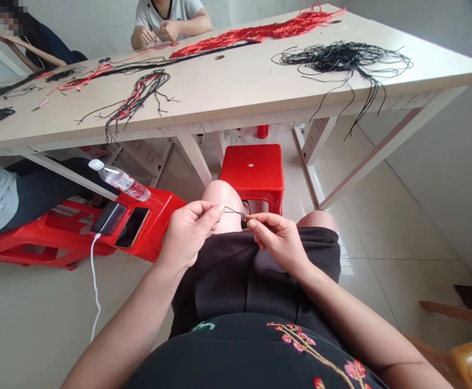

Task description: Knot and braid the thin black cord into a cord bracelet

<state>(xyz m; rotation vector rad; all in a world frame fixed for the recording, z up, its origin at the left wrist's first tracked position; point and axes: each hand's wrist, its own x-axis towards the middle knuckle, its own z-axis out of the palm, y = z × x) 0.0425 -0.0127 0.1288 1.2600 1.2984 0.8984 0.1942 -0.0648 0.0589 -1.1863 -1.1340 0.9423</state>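
A thin black cord [234, 210] stretches between my two hands, just above my lap. My left hand [191, 229] pinches one end of it between thumb and forefinger. With thumb and forefinger, my right hand [276, 236] grips the cord at its other side, where a small dark piece [244, 222] shows by the fingertips. What that piece is, I cannot make out. Both hands are a short way apart, over the dark skirt [236, 275] and bare knees.
Ahead stands a pale table [236, 92] with black cords [337, 56], a black-and-red bundle [138, 94] and red cords [260, 32]. A red stool [254, 167] is below. Left, another stool holds a bottle [122, 181], a phone [132, 227] and a power bank [108, 218]. Co-workers sit across and left.
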